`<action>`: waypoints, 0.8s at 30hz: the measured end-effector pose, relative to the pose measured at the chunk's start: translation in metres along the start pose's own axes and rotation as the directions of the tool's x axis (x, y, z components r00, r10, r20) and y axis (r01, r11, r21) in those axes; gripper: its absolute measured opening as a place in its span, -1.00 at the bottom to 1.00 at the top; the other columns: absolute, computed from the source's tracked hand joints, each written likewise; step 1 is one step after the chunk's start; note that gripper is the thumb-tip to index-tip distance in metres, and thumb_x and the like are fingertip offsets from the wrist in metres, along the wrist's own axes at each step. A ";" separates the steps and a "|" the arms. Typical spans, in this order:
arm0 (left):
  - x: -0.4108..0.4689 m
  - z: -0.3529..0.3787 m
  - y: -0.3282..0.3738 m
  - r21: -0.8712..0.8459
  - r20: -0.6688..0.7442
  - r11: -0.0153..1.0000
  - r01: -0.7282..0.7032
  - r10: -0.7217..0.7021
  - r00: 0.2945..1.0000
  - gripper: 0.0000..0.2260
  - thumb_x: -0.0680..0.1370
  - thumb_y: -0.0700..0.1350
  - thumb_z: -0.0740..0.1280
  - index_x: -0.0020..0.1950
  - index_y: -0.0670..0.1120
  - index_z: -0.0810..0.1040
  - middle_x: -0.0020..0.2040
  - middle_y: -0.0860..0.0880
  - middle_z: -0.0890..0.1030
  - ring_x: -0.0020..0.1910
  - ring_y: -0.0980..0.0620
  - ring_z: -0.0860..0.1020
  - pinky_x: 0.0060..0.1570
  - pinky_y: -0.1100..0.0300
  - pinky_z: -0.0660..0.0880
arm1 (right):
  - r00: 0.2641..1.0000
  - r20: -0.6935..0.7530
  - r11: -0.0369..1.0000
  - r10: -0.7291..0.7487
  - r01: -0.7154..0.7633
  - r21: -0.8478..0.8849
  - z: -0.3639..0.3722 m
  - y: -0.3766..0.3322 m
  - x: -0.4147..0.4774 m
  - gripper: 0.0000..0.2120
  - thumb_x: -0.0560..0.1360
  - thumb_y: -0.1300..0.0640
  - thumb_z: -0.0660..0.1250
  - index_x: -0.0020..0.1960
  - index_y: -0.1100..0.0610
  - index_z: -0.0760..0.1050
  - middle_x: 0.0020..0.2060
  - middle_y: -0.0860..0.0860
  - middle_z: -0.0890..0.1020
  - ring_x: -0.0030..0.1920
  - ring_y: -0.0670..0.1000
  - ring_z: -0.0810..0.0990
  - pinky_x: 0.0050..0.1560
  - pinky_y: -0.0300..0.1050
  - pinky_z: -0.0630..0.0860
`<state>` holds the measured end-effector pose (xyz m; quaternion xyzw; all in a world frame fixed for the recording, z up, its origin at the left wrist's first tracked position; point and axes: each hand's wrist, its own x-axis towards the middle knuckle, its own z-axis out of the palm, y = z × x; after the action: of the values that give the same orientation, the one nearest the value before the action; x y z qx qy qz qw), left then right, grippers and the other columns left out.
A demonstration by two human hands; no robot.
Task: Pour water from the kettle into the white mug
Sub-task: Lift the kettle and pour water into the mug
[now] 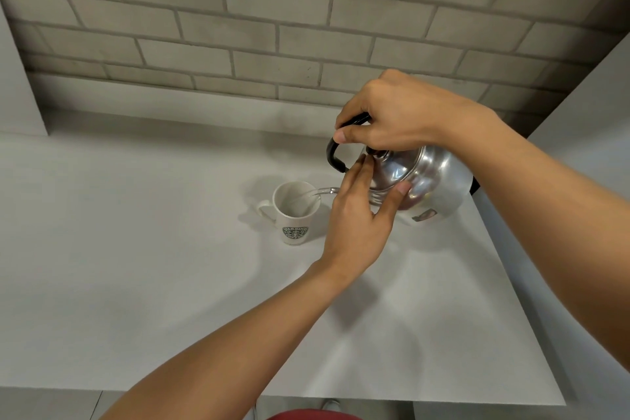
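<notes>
A shiny metal kettle [433, 181] hangs tilted to the left above the white counter, its spout over the white mug [296, 211]. A thin stream of water runs from the spout into the mug. My right hand [395, 112] grips the kettle's black handle from above. My left hand [361, 215] rests against the kettle's lid and body, fingers spread and thumb on the metal. The mug stands upright with a green round logo facing me and its handle to the left.
The white counter [170, 266] ends at a front edge near the bottom and a right edge at the kettle's side. A grey brick wall [272, 27] rises behind. A white panel stands at the far left.
</notes>
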<state>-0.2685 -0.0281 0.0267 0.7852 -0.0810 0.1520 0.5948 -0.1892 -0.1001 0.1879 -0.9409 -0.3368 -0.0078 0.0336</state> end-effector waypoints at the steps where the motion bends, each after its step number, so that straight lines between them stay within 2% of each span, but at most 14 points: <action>1: 0.000 0.000 0.000 -0.003 -0.002 1.000 0.001 -0.001 1.000 -0.47 0.64 0.17 0.35 0.55 -0.04 0.43 0.44 0.05 0.53 0.36 0.11 0.52 0.30 0.15 0.48 | 1.000 0.000 1.000 -0.002 0.002 -0.004 0.000 0.000 0.000 -0.73 0.56 -0.20 0.35 0.11 -0.12 0.73 -0.15 -0.06 0.75 -0.10 0.06 0.62 -0.07 0.05 0.59; 5: -0.001 0.002 0.000 -0.011 -0.016 1.000 -0.002 0.001 1.000 -0.47 0.63 0.18 0.34 0.54 -0.03 0.44 0.42 0.06 0.53 0.36 0.12 0.52 0.29 0.13 0.50 | 1.000 -0.002 1.000 -0.021 0.021 -0.021 0.000 0.000 0.000 -0.74 0.57 -0.19 0.36 0.09 -0.11 0.74 -0.17 -0.07 0.74 -0.10 0.06 0.63 -0.12 -0.01 0.56; 11: 0.000 0.002 0.002 -0.021 -0.022 1.000 -0.015 0.015 1.000 -0.51 0.64 0.14 0.36 0.51 -0.05 0.47 0.36 0.04 0.57 0.28 0.07 0.57 0.23 0.20 0.50 | 1.000 0.012 0.999 -0.016 0.017 -0.030 -0.001 0.000 0.002 -0.75 0.57 -0.19 0.36 0.07 -0.09 0.74 -0.25 -0.09 0.70 -0.15 0.03 0.61 -0.26 -0.12 0.44; 14: 0.000 0.001 0.004 -0.027 -0.018 1.000 -0.016 0.015 1.000 -0.53 0.64 0.14 0.36 0.49 -0.04 0.48 0.32 0.03 0.58 0.24 0.04 0.58 0.19 0.24 0.49 | 0.999 0.032 0.999 -0.017 0.019 -0.041 -0.004 -0.003 0.002 -0.74 0.57 -0.18 0.36 0.06 -0.08 0.74 -0.26 -0.10 0.70 -0.19 -0.02 0.61 -0.26 -0.13 0.47; 17: 0.000 0.002 0.006 -0.024 -0.022 1.000 -0.013 0.013 1.000 -0.54 0.64 0.14 0.36 0.47 -0.05 0.49 0.31 0.01 0.59 0.21 -0.01 0.59 0.16 0.26 0.47 | 0.999 0.048 0.999 -0.012 0.014 -0.043 -0.008 -0.005 0.002 -0.73 0.57 -0.20 0.35 0.07 -0.09 0.74 -0.19 -0.05 0.74 -0.11 0.02 0.65 -0.13 -0.01 0.59; 19: 0.000 0.002 0.006 -0.029 -0.030 0.999 -0.017 0.016 0.999 -0.53 0.64 0.15 0.35 0.48 -0.05 0.49 0.32 0.01 0.58 0.23 -0.01 0.59 0.17 0.25 0.47 | 0.999 0.050 0.999 -0.019 0.021 -0.041 -0.010 -0.006 0.002 -0.73 0.56 -0.20 0.35 0.08 -0.10 0.74 -0.17 -0.06 0.75 -0.07 0.03 0.65 -0.11 -0.02 0.59; 22: 0.000 0.003 0.007 -0.050 -0.034 0.999 -0.015 0.014 0.999 -0.54 0.64 0.15 0.35 0.47 -0.04 0.49 0.30 0.02 0.58 0.23 0.02 0.58 0.17 0.20 0.51 | 0.998 0.051 0.998 -0.022 0.025 -0.056 -0.012 -0.007 0.003 -0.75 0.57 -0.20 0.35 0.06 -0.12 0.73 -0.21 -0.06 0.74 -0.10 0.03 0.64 -0.20 -0.12 0.51; 24: 0.000 0.004 0.008 -0.059 -0.040 0.998 -0.016 0.014 0.999 -0.55 0.64 0.15 0.35 0.46 -0.04 0.49 0.29 0.03 0.58 0.22 0.01 0.58 0.15 0.18 0.53 | 0.998 0.056 0.997 -0.022 0.026 -0.069 -0.013 -0.008 0.004 -0.75 0.57 -0.19 0.35 0.05 -0.11 0.73 -0.21 -0.06 0.73 -0.11 0.03 0.63 -0.19 -0.10 0.52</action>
<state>-0.2704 -0.0336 0.0330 0.7635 -0.0796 0.1694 0.6180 -0.1913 -0.0921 0.2013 -0.9372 -0.3485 0.0060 -0.0085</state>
